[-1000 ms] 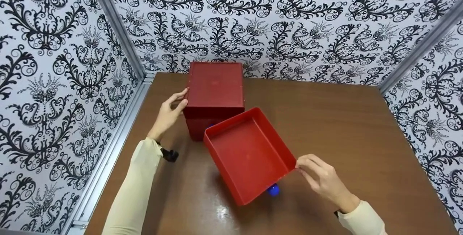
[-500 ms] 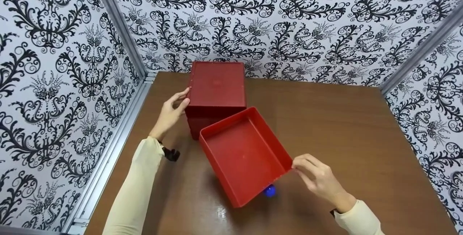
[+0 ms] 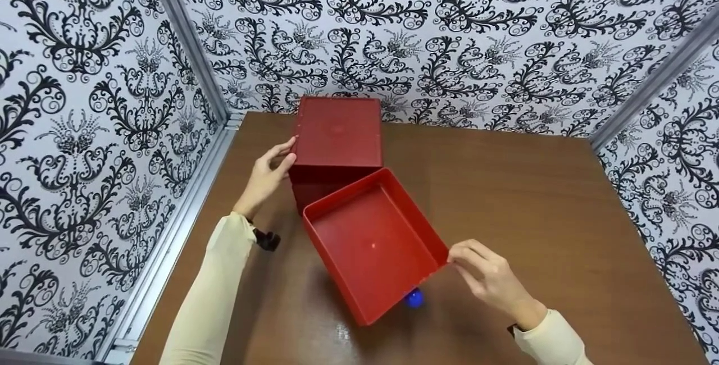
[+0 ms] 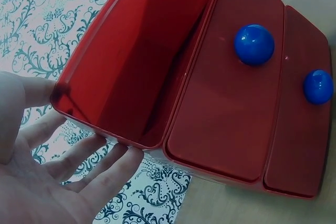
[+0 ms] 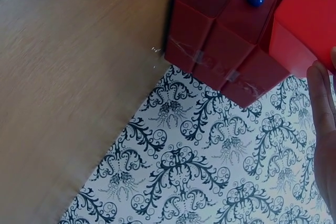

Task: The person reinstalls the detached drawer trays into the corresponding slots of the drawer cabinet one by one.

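Observation:
A dark red drawer cabinet (image 3: pixel 340 135) stands at the back left of the table. Its top slot (image 4: pixel 131 51) gapes, while two drawer fronts with blue knobs (image 4: pixel 254 44) sit flush below it. My left hand (image 3: pixel 264 177) rests against the cabinet's left side, thumb at the top front corner and fingers extended along the wall. In front of the cabinet, a bright red drawer (image 3: pixel 373 246) is held tilted, its bare inside facing up and its own blue knob (image 3: pixel 414 297) toward me. My right hand (image 3: pixel 488 275) pinches its right corner between thumb and fingers.
The brown wooden table (image 3: pixel 505 185) stretches off to the right of the cabinet. Patterned panels (image 3: pixel 449 45) close in the back and both sides, with metal rails (image 3: pixel 163 264) along the left edge.
The drawer and my right hand have drifted a little left, covering more of the cabinet's front. My left hand keeps its place on the cabinet's side.

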{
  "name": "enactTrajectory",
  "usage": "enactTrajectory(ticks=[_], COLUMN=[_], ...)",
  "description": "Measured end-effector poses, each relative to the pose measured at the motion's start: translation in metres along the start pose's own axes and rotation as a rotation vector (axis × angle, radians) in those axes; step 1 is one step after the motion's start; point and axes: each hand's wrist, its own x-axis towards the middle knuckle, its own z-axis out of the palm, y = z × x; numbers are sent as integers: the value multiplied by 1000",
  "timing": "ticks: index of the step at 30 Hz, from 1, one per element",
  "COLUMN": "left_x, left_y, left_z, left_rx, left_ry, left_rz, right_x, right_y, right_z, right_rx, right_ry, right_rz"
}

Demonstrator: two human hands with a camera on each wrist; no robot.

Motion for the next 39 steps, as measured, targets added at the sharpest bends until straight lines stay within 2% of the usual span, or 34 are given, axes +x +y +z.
enactTrajectory(ticks=[11, 28, 39], left_x=[-1, -1, -1], left_y=[1, 0, -1], left_z=[-1, -1, -2], left_rx=[-13, -11, -14], left_ry=[-8, -9, -14], left_rz=[-5, -9, -11], right_x=[0, 7, 16], right_y=[2, 2, -1], right_z=[3, 10, 17], right_rx=[10, -47, -67], right_ry=[-32, -25, -52], right_rz=[-4, -12, -2])
